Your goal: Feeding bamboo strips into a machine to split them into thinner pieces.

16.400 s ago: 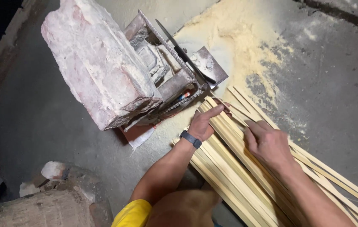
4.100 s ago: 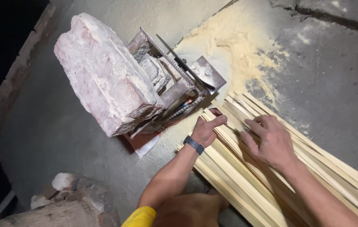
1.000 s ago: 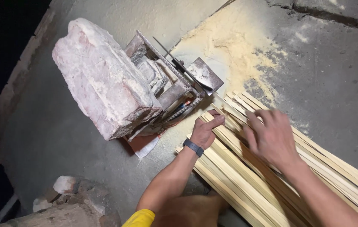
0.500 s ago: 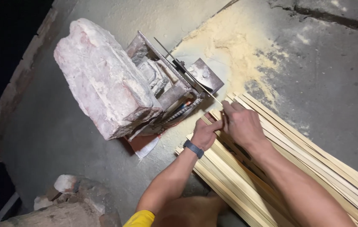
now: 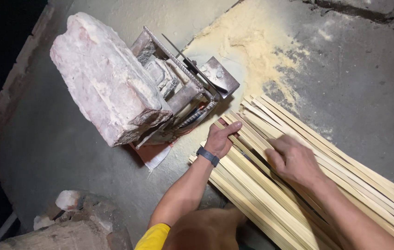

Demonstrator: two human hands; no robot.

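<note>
- Concrete floor (image 5: pixel 354 78), grey and rough, lit from above; dark at the far left edge.
- Sawdust (image 5: pixel 257 41): pale yellow heap spread on the floor at the far side, just beyond the strips' far ends.
- Strips (image 5: pixel 368 185): a pile of thin, pale wooden strips lying flat on the floor, running from the cutter at centre to the near right corner. Both your hands rest on it.
- Your left hand (image 5: pixel 220 138): laid on the far left end of the strips, just beside the cutter; fingers together and stretched flat, thumb out, pressing down rather than clasped round anything.
- Band (image 5: pixel 207 156): dark, round your left wrist.
- Your right hand (image 5: pixel 294 159): on top of the strips to the right of the left hand, fingers curled down onto them; blurred, so you cannot tell whether a strip is pinched.
- Cutter (image 5: pixel 192 83): a rusty metal frame with a thin dark blade, left of the strips' far ends.
- Stone (image 5: pixel 107 88): big, pale pink-white block lying on the cutter's left side.
- Rubble (image 5: pixel 76 208): broken lumps at the near left.
- Sleeve (image 5: pixel 153 237): yellow, at the near edge on your left arm.
</note>
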